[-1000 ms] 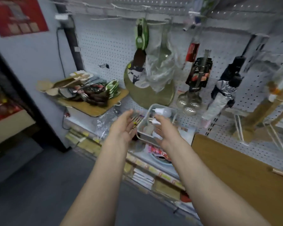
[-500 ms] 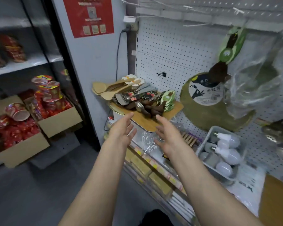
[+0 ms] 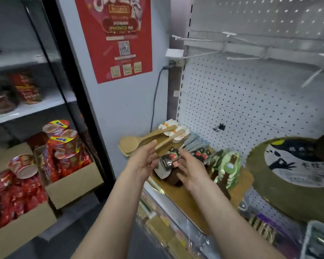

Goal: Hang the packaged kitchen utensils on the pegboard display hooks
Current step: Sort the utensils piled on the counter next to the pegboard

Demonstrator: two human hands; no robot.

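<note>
- Since half a second earlier, both hands have been carried forward to the heap of packaged utensils, which then lay well beyond the fingertips and now sits between and just past them; the view has swung left, so the tray of bulbs is no longer seen.
- Light, stiff handling is to be expected of the pale wooden spatulas [image 3: 148,139] lying beyond the left fingers; their smooth handles could slide over one another if only one is drawn out.
- Card-backed utensils in dark and red packaging [image 3: 169,159], lying between the two hands, are judged light and thin; the card should be taken near its top edge, where a hang hole would be expected, though none can be made out.
- Green-carded dark-handled utensils [image 3: 227,170] are stacked on edge just right of the right fingers on the brown wooden surface [image 3: 187,200].
- Left hand [image 3: 143,163]: fingers spread and loosely curved, palm turned inward, nothing held; whether the fingertips touch a spatula handle cannot be told.
- Right hand [image 3: 192,171]: fingers spread, palm down over the dark packs, nothing pinched; contact underneath is hidden.
- White wire display hooks [image 3: 200,55] stand out empty from the white pegboard [image 3: 251,101], well above both hands.
</note>
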